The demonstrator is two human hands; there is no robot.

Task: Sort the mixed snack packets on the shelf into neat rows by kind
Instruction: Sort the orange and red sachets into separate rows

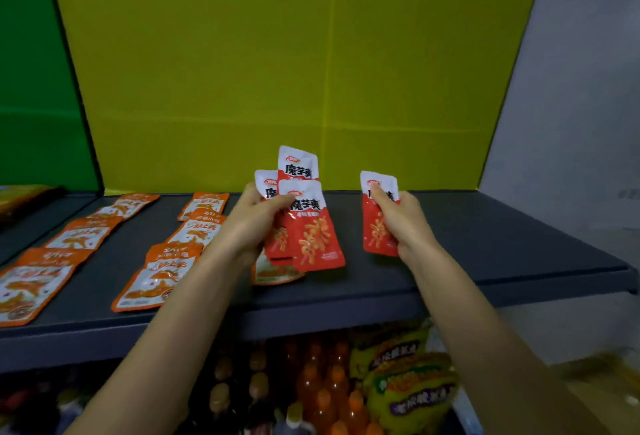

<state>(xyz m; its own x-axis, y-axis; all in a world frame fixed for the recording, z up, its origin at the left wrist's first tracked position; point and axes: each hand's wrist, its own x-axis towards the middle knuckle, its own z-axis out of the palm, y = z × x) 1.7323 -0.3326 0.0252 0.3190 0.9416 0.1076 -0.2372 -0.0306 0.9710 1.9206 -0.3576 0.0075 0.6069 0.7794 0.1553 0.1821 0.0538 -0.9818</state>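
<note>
My left hand grips a fan of three red-and-white snack packets upright above the dark grey shelf. My right hand pinches a single red-and-white packet of the same kind, held upright a little to the right. Orange-and-white packets lie flat on the shelf in two rows: a left row and a middle row. One more orange packet lies under the fan, partly hidden.
A yellow back panel stands behind the shelf, with a green panel at left and a grey wall at right. Below the shelf edge stand orange drink bottles and yellow snack bags.
</note>
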